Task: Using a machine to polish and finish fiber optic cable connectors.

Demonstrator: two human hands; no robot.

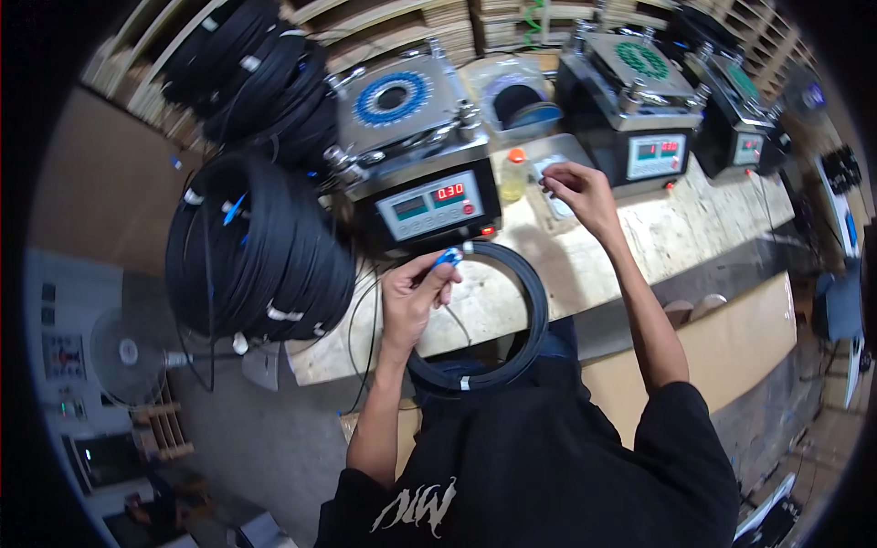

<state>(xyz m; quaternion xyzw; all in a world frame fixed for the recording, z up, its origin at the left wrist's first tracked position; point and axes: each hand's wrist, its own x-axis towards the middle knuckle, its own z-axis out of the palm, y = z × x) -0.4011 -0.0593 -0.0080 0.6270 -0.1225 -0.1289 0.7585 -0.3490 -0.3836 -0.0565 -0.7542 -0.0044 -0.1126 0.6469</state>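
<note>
My left hand [411, 297] pinches a small blue cable connector [449, 258] between thumb and fingers, above the near edge of the wooden bench. Just right of it, a coil of black cable [537, 306] overhangs the bench edge by my lap, bound with white ties. My right hand [585, 199] is raised over the bench, thumb and fingertips closed together; what they hold, if anything, is too small to make out. Beneath those fingertips lie a shallow metal tray [571, 151] and a pale white sheet or wipe [554, 205]. A bottle of yellowish liquid with an orange cap [514, 175] stands left of them.
A boxy machine [425, 215] with a lit panel and blue-ringed top plate stands ahead. Two similar machines with green rings [630, 114] [744, 123] are farther right. Large black cable coils [260, 247] pile up at left. A fan [128, 356] stands beyond them.
</note>
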